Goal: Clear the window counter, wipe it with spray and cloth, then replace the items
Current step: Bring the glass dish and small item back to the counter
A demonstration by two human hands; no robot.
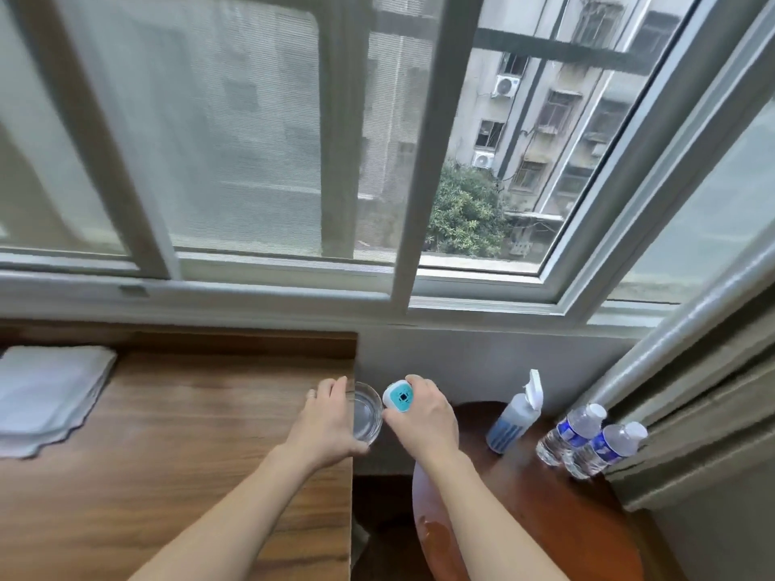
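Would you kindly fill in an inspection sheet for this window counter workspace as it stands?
Surface: wooden counter mostly bare.
Job's things: folded white cloth at the counter's far left; spray bottle on the round side table; glass dish at the counter's right edge; teal-and-white gadget held beside it.
Clutter: two water bottles on the side table.
Grippers: left hand grips the dish; right hand holds the gadget.
Cables: nothing seen.
Surroundings: window, curtain at right.
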